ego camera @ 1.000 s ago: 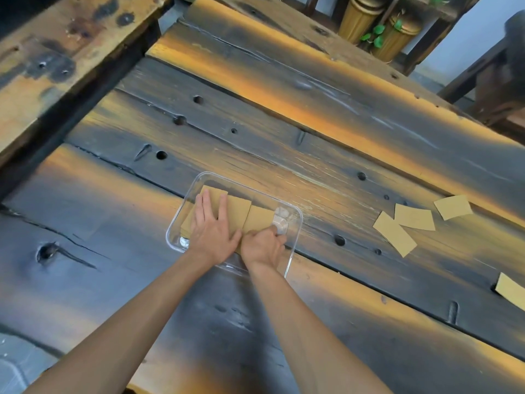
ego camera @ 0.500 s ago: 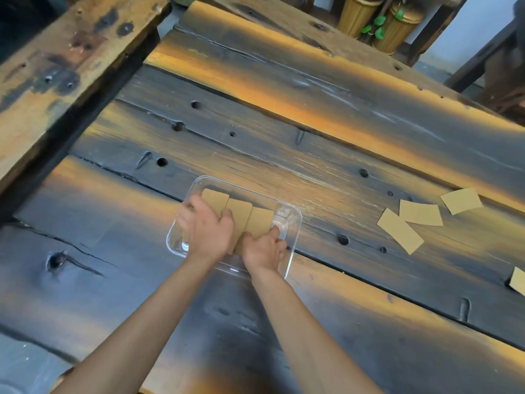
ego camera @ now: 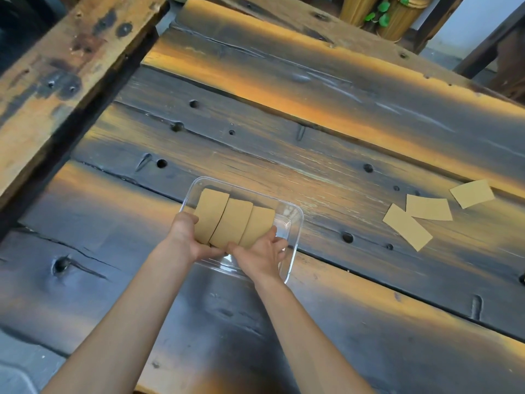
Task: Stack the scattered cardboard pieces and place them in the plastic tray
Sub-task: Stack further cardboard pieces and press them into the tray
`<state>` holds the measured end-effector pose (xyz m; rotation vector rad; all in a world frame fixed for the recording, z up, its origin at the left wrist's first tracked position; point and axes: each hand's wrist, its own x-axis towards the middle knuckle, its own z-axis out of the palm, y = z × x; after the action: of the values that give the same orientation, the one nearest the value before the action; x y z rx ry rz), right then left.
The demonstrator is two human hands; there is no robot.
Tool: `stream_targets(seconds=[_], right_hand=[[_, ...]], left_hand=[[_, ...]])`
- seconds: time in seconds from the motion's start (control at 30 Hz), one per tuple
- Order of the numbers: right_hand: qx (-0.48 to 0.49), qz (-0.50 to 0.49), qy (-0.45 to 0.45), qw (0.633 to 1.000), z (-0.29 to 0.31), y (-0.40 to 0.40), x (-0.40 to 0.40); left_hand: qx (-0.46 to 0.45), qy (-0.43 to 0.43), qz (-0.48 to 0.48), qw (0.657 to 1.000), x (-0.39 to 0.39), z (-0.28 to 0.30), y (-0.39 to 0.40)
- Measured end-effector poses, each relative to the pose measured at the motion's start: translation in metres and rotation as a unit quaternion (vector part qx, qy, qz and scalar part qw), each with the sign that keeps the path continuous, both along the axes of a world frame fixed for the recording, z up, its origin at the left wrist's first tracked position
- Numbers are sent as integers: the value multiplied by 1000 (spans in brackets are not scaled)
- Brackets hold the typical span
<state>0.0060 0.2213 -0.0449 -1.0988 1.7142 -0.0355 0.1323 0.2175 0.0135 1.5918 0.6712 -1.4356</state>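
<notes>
A clear plastic tray [ego camera: 295,223] sits on the dark wooden table in front of me. Inside it, three tan cardboard pieces [ego camera: 231,221] overlap in a fan. My left hand [ego camera: 187,237] cups their left and near edges. From the right, my right hand [ego camera: 260,251] grips their near right corner, thumb on the bottom edge. Three more cardboard pieces [ego camera: 427,207] lie loose on the table to the right of the tray, two of them overlapping.
The table [ego camera: 312,155] is made of rough planks with holes, cracks and gaps. A separate wooden bench [ego camera: 56,69] runs along the far left. Bamboo-like pots [ego camera: 397,15] with green leaves stand past the far edge, with dark furniture at the upper right.
My left hand has slid off the top of the pieces to their left edge, uncovering them. Both hands now hold the fanned pieces by their edges. The view has shifted slightly.
</notes>
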Motion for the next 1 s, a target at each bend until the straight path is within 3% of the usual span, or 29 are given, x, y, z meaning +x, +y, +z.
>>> stream_targets(seconds=[0.4, 0.73, 0.8, 0.87, 1.0], right_hand=[[-4, 47, 98, 994, -9, -2, 14], [14, 32, 63, 997, -2, -5, 11], [16, 38, 48, 998, 8, -5, 6], [-35, 81, 43, 995, 24, -6, -7], [-184, 83, -90, 975, 54, -19, -50]], left_hand=[[-14, -5, -9, 1000, 10, -5, 4], [-58, 21, -31, 998, 8, 8, 12], [-85, -6, -62, 994, 6, 19, 12], [-84, -96, -124, 984, 1, 32, 11], [-44, -348, -271, 896, -19, 48, 7]])
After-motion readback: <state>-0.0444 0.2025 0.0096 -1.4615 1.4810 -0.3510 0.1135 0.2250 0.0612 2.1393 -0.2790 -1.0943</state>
